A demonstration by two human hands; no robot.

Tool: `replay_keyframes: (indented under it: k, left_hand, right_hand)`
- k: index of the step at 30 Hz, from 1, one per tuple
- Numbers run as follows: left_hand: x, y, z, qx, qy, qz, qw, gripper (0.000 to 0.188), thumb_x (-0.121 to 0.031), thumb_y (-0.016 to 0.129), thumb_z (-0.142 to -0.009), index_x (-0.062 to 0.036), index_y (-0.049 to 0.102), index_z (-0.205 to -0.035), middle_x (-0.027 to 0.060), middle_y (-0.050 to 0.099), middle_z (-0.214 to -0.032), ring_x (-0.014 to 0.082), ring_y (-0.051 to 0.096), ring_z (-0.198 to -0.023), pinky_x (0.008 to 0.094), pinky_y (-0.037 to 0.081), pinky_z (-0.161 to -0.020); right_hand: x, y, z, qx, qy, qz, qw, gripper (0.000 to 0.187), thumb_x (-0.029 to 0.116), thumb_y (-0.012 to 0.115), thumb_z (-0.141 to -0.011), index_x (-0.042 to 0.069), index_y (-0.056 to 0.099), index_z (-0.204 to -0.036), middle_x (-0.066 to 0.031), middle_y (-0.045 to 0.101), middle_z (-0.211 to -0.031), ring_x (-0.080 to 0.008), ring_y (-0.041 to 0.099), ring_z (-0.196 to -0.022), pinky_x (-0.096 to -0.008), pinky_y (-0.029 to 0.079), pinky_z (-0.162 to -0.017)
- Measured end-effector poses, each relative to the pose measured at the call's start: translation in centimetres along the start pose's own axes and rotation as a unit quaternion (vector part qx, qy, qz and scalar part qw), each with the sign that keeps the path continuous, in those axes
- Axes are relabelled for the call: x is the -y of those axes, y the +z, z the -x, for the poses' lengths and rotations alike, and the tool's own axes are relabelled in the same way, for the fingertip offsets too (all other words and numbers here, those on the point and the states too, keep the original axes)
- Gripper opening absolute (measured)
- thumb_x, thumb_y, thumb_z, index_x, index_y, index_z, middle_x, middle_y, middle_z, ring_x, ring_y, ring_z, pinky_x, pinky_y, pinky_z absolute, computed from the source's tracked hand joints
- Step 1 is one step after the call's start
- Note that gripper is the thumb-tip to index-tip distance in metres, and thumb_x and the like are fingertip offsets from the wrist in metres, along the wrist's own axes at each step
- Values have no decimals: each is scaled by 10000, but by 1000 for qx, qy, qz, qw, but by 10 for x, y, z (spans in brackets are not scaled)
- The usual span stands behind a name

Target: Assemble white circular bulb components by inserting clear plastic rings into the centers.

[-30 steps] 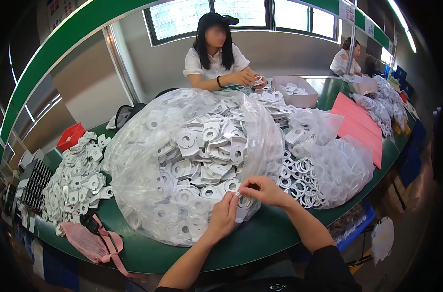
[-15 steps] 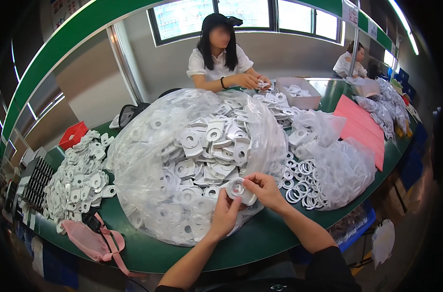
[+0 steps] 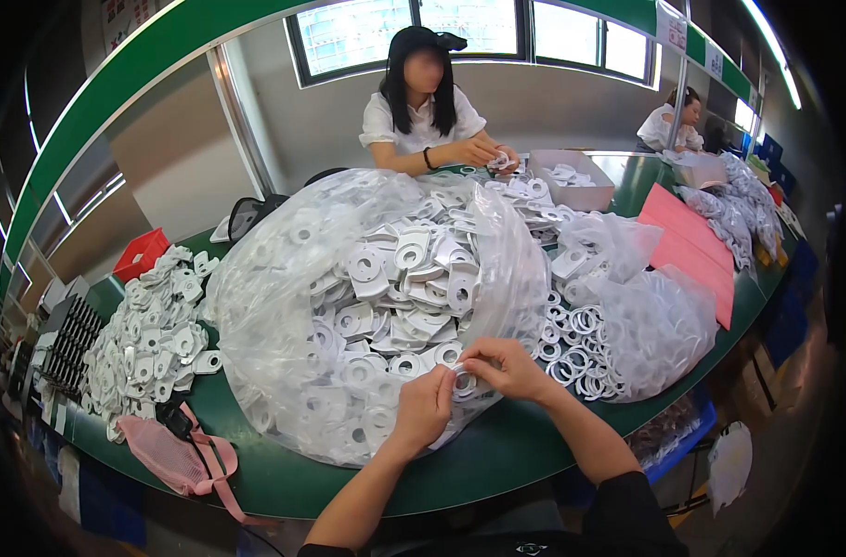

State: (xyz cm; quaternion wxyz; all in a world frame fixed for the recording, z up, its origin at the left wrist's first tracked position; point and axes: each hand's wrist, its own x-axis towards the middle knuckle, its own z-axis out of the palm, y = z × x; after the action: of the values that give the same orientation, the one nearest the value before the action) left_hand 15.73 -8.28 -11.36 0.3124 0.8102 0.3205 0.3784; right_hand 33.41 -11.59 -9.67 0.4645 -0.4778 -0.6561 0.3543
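At the bag's rim — hands half-hide a white part.

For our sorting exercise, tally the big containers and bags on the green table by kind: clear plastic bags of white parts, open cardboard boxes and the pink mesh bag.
Clear plastic bags of white parts: 2
Open cardboard boxes: 2
Pink mesh bag: 1
Total: 5
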Motion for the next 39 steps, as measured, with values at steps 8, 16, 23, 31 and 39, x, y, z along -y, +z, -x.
replay_keyframes:
  k: [8,16,23,31,39]
  left_hand:
    - [9,0,0,2,-47,28,999,251,-204,480,-904,-3,552,-772,187,539,-609,337,543,-557,382,408,-519]
    - [0,16,4,-118,-70,193,972,242,-125,564,-876,-2,477,-1065,86,606,-812,110,572,-703,246,446,-584]
    - [8,15,1,-84,-102,351,927,321,-53,604,-823,11,493,-1117,69,622,-936,106,591,-826,234,470,-702]
    - [-3,12,4,-36,-69,159,984,409,-45,598,-806,12,486,-1195,93,645,-874,109,602,-765,253,480,-658]
    - [9,9,-1,-31,-77,277,957,545,-55,608,-812,-3,396,-1311,126,647,-936,129,608,-813,267,483,-705]
  right_hand:
    - [0,6,3,-8,-26,83,996,142,128,599,-827,-10,597,-859,-74,622,-760,-129,579,-707,-265,450,-666]
    - [-10,30,-1,-118,92,-291,945,121,112,585,-880,14,564,-949,-11,612,-823,-36,549,-747,-155,422,-656]
    - [-22,34,-1,-161,98,-249,950,124,168,597,-882,57,565,-838,33,565,-706,-2,463,-608,-158,347,-529]
    - [-14,31,3,-182,88,-5,979,210,200,688,-800,27,569,-789,7,558,-644,-43,480,-568,-191,380,-510]
    - [-15,14,1,-125,52,-115,984,185,107,619,-848,-35,597,-964,-44,639,-782,-63,572,-659,-185,444,-582]
